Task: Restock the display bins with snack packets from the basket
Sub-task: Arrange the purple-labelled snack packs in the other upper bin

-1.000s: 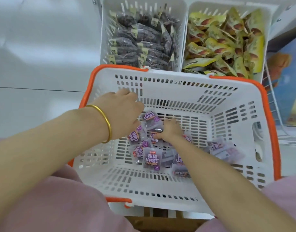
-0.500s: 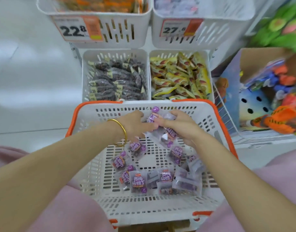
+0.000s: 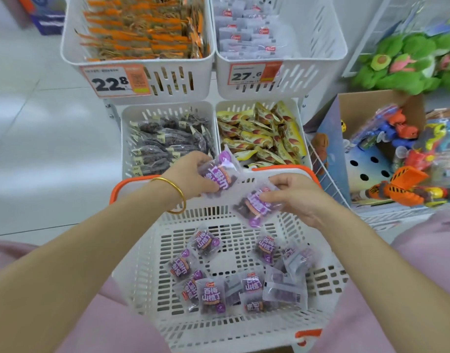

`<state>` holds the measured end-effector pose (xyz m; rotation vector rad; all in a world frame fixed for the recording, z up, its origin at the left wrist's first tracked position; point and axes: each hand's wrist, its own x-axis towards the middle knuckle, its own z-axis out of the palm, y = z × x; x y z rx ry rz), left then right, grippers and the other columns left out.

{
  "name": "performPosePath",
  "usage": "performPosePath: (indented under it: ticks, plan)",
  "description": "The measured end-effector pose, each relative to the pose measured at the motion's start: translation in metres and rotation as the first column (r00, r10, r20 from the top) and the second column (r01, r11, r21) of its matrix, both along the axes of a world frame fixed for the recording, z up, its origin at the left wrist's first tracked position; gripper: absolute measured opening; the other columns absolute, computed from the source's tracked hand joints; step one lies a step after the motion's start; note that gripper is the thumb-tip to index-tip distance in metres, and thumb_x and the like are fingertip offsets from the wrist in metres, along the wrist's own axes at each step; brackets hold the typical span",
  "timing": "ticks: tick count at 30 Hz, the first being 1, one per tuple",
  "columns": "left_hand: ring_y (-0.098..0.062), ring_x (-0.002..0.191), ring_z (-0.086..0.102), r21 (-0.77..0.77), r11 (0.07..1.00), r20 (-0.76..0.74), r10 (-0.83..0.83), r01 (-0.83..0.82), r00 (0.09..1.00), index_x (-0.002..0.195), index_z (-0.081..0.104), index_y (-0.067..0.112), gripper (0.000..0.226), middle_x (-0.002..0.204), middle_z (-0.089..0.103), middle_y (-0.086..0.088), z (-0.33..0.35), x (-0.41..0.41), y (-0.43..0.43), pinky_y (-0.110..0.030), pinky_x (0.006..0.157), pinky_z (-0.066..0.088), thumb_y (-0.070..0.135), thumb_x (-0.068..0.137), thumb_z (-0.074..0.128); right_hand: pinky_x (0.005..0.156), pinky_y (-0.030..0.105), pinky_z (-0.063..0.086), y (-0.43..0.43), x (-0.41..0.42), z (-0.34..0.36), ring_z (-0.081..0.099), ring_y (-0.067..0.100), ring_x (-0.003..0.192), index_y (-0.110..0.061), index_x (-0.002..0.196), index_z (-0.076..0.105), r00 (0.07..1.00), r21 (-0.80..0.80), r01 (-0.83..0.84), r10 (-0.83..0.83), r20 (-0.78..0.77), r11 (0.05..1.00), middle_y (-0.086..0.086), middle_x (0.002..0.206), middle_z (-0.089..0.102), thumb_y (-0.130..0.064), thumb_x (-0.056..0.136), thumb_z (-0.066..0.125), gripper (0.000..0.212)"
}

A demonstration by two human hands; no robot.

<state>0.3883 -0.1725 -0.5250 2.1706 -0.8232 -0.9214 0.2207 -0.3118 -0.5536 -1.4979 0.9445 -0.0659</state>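
Note:
A white basket with an orange rim (image 3: 147, 284) sits on my lap with several purple snack packets (image 3: 211, 295) on its floor. My left hand (image 3: 191, 174), with a gold bangle on the wrist, grips a bunch of purple packets (image 3: 220, 174) above the basket's far rim. My right hand (image 3: 295, 194) pinches another purple packet (image 3: 254, 205) just right of it. Ahead stand white display bins: the upper right bin (image 3: 318, 47) holds matching pale purple packets.
The upper left bin (image 3: 73, 52) holds orange packets, the lower left bin (image 3: 127, 138) dark ones, the lower right bin (image 3: 295, 115) yellow ones. Price tags read 22.8 and 27.6. A cardboard box of toys (image 3: 366, 105) and green plush toys (image 3: 402, 62) stand at the right.
Both hands have come up out of the basket holding purple packets and moved toward its far rim. The view has tilted up, showing the upper bins.

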Motion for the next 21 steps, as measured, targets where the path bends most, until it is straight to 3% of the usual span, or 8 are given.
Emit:
performPosePath:
  ticks: [2, 5, 10, 13, 17, 21]
  plan:
    - [-0.017, 0.078, 0.059, 0.042, 0.996, 0.302, -0.089, 0.08, 0.949, 0.12, 0.042, 0.015, 0.053, 0.102, 0.06, -0.006, 0.002, 0.003, 0.003, -0.027, 0.061, 0.05, 0.012, 0.077, 0.073, 0.054, 0.015, 0.044, -0.003, -0.004, 0.008, 0.057, 0.009, 0.066, -0.012, 0.088, 0.067, 0.999, -0.26, -0.023, 0.013, -0.039, 0.965, 0.0, 0.08, 0.065, 0.002, 0.074, 0.075, 0.021]
    - [-0.011, 0.066, 0.051, 0.026, 0.993, 0.421, -0.118, 0.118, 0.899, 0.118, 0.039, 0.015, 0.053, 0.098, 0.057, -0.004, 0.003, 0.006, 0.003, -0.02, 0.05, 0.039, 0.015, 0.077, 0.072, 0.061, 0.019, 0.048, -0.004, -0.004, 0.022, 0.059, 0.005, 0.068, -0.016, 0.089, 0.069, 0.997, -0.4, -0.038, 0.059, 0.04, 0.916, -0.008, 0.079, 0.066, -0.005, 0.08, 0.072, 0.014]
    - [-0.019, 0.074, 0.056, -0.12, 0.991, 0.217, -0.031, 0.058, 0.976, 0.119, 0.039, 0.014, 0.051, 0.098, 0.061, -0.009, 0.006, 0.006, -0.001, -0.026, 0.061, 0.046, 0.015, 0.079, 0.071, 0.049, 0.011, 0.042, 0.005, 0.006, 0.03, 0.058, -0.002, 0.054, -0.014, 0.086, 0.067, 0.967, -0.231, -0.017, 0.075, 0.243, 0.973, -0.006, 0.071, 0.067, -0.006, 0.078, 0.074, 0.013]
    - [-0.022, 0.076, 0.061, -0.15, 0.987, 0.126, -0.046, 0.065, 0.991, 0.111, 0.053, 0.013, 0.033, 0.088, 0.067, -0.015, 0.009, 0.005, -0.003, -0.026, 0.065, 0.047, 0.019, 0.082, 0.069, 0.054, 0.014, 0.045, 0.005, 0.011, 0.026, 0.06, 0.004, 0.062, -0.009, 0.09, 0.068, 0.959, -0.204, -0.006, 0.063, 0.275, 0.979, 0.002, 0.081, 0.067, -0.01, 0.075, 0.076, 0.017]
    - [-0.018, 0.081, 0.064, -0.232, 0.971, -0.008, -0.064, 0.06, 0.998, 0.097, 0.066, 0.023, 0.011, 0.09, 0.071, -0.004, 0.012, 0.004, -0.003, -0.032, 0.076, 0.054, 0.024, 0.086, 0.065, 0.063, 0.019, 0.048, 0.006, 0.017, 0.025, 0.059, 0.008, 0.069, -0.012, 0.085, 0.067, 0.933, -0.114, 0.03, 0.013, 0.359, 0.993, 0.001, 0.082, 0.066, -0.006, 0.078, 0.071, 0.01]
    - [-0.005, 0.063, 0.063, -0.269, 0.962, -0.115, -0.079, 0.045, 0.99, 0.098, 0.062, 0.03, 0.011, 0.077, 0.066, 0.003, 0.013, 0.0, -0.003, -0.035, 0.068, 0.059, 0.023, 0.092, 0.056, 0.059, 0.018, 0.049, 0.014, 0.023, 0.025, 0.058, 0.006, 0.063, -0.014, 0.077, 0.064, 0.895, -0.041, 0.014, 0.006, 0.446, 0.999, -0.004, 0.073, 0.065, -0.003, 0.082, 0.065, 0.012]
